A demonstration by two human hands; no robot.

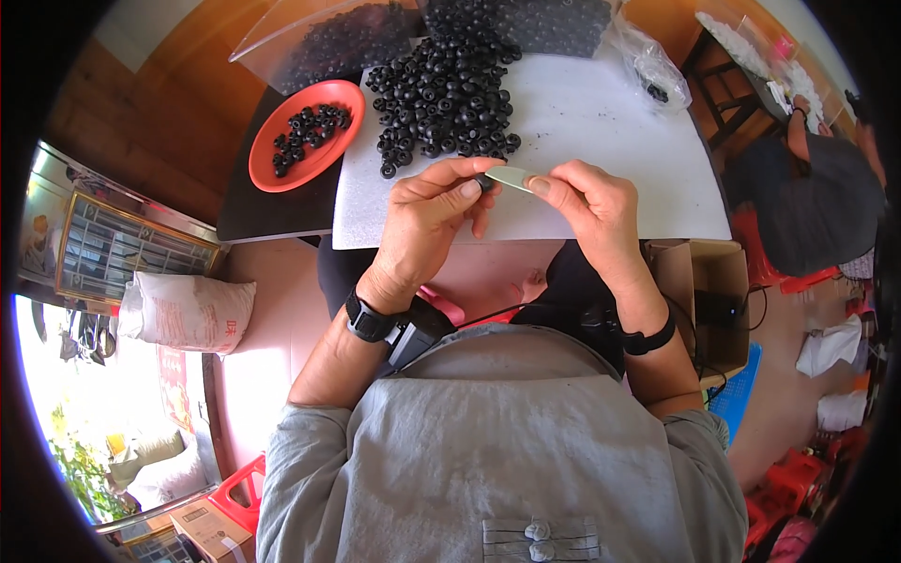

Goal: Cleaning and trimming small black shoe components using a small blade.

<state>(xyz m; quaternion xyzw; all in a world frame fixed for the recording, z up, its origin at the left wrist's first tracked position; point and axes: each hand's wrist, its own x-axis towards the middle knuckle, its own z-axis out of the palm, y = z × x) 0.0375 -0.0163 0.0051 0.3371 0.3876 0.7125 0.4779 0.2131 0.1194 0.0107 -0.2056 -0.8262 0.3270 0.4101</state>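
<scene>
My left hand (419, 214) pinches a small black ring-like part (484, 182) between thumb and fingertips, above the near edge of a white board (601, 141). In my right hand (601, 208) is a small knife, gripped between thumb and fingers. Its pale blade (510, 176) points left and meets the black part; the handle is hidden in the hand. Beyond both hands lies a heap of similar black parts (446, 98), round with holes. Several more rest on an orange-red plate (264, 172) to the left of the board.
Clear bins (328, 47) of black parts stand behind the heap. A clear plastic bag (648, 61) lies at the board's far right. Below the table's right side is an open cardboard box (676, 272). Another person (817, 202) sits at the right; a white sack (192, 314) is at left.
</scene>
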